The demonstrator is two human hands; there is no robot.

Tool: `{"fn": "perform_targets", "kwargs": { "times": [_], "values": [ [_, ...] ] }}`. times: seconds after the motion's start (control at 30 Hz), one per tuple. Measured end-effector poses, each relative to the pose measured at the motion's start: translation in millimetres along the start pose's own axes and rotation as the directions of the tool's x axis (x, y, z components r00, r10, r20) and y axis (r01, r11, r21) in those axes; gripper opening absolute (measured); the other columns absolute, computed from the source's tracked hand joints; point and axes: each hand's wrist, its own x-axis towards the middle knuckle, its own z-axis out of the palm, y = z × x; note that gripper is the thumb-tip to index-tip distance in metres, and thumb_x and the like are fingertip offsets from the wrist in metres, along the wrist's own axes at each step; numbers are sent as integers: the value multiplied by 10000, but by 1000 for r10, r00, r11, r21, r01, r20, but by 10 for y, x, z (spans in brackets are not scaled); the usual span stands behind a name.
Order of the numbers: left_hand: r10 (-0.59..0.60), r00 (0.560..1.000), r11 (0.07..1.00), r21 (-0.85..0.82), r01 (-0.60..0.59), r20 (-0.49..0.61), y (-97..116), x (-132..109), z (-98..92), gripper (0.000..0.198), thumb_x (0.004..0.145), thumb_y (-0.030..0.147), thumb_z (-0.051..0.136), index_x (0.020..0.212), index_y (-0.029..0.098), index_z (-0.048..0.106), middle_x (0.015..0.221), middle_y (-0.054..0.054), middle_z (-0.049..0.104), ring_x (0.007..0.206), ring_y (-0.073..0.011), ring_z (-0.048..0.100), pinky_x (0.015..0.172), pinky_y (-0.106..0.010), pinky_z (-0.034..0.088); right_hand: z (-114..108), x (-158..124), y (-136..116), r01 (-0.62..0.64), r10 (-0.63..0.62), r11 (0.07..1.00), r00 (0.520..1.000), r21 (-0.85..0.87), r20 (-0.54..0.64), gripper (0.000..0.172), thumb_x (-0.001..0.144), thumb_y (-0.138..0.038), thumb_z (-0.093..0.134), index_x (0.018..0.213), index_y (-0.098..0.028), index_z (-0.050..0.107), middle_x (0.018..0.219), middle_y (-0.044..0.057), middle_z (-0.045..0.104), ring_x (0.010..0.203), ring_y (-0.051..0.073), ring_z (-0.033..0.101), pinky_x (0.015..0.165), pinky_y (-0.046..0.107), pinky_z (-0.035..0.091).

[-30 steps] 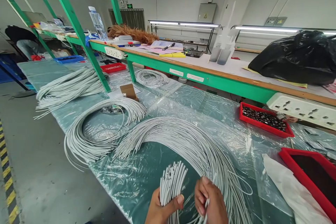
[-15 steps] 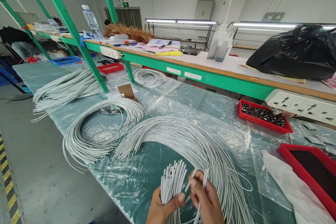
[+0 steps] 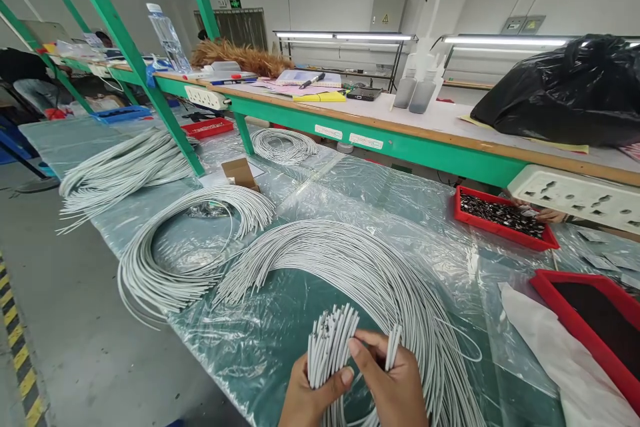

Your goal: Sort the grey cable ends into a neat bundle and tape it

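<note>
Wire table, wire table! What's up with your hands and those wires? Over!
Left hand gripping a pale wire bundle, ends up. Right hand holding a few wires, close beside the bundle. Big curved wire pile close behind.

With our left hand [image 3: 320,395] we grip a bundle of white cables [image 3: 331,340], ends up. Our right hand [image 3: 395,387] holds a few strands [image 3: 393,347], its thumb and finger at the bundle's edge. Beside our hands a large coil [image 3: 360,257] lies on the plastic-covered table [image 3: 260,333], and another person's hand [image 3: 551,215] is at a red tray [image 3: 500,231] of small parts.
</note>
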Motion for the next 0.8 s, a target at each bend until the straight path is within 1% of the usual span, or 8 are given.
{"fn": "perform_targets", "kwargs": {
  "times": [0.17,0.23,0.27,0.33,0.43,0.53,0.67,0.8],
  "values": [
    [-50,991,995,77,60,-127,-81,19,-69,379,416,452,790,564,140,634,461,-6,566,502,-170,504,511,-269,387,-43,29,7,-80,90,979,995,185,-45,432,681,-587,568,541,-188,479,467,-54,383,420,83,369,434,210,321],
    [-70,987,993,86,84,-146,-89,20,-80,391,418,457,790,594,142,639,471,-10,576,511,-181,517,511,-276,392,-67,40,2,-137,146,967,989,213,-29,492,714,-604,524,487,-193,378,445,-62,337,392,69,312,411,205,290],
    [-73,987,992,88,86,-145,-85,18,-78,394,419,458,790,599,142,639,471,-11,577,511,-181,516,509,-276,389,-72,42,-5,-150,154,969,988,197,-7,493,712,-602,533,488,-193,374,432,-74,293,380,62,265,395,203,260],
    [-64,991,994,81,74,-120,-61,14,-58,395,417,458,792,588,140,633,466,-9,571,502,-172,502,505,-269,375,-62,37,-25,-119,117,983,993,140,24,428,674,-574,601,550,-184,478,425,-92,243,382,57,219,387,203,216],
    [-36,999,999,27,37,-38,-15,4,-17,358,427,440,794,504,142,611,459,-1,554,499,-151,483,520,-259,372,-10,16,-55,-10,9,998,1000,62,16,376,596,-511,693,700,-153,635,436,-82,288,409,78,288,412,224,247],
    [-25,1000,1000,6,26,-16,3,-10,-9,331,445,415,794,448,146,600,460,2,553,513,-146,485,540,-254,383,34,1,-67,-3,3,999,1000,33,-19,376,572,-490,710,699,-138,672,443,-60,346,433,100,344,431,243,290],
    [-54,996,998,29,57,-74,-32,-27,-56,328,452,427,786,531,146,637,470,-13,594,518,-167,510,557,-269,387,8,20,-33,-6,9,991,1000,134,-19,353,663,-517,624,619,-169,584,445,-61,357,405,84,329,412,227,261],
    [-88,990,996,13,90,-109,-55,-46,-85,334,444,403,789,597,147,639,485,-30,629,543,-197,545,587,-297,409,-56,47,-7,-73,66,971,997,229,36,494,762,-571,478,462,-191,383,425,-48,370,384,75,338,433,226,292]
  ]
}}
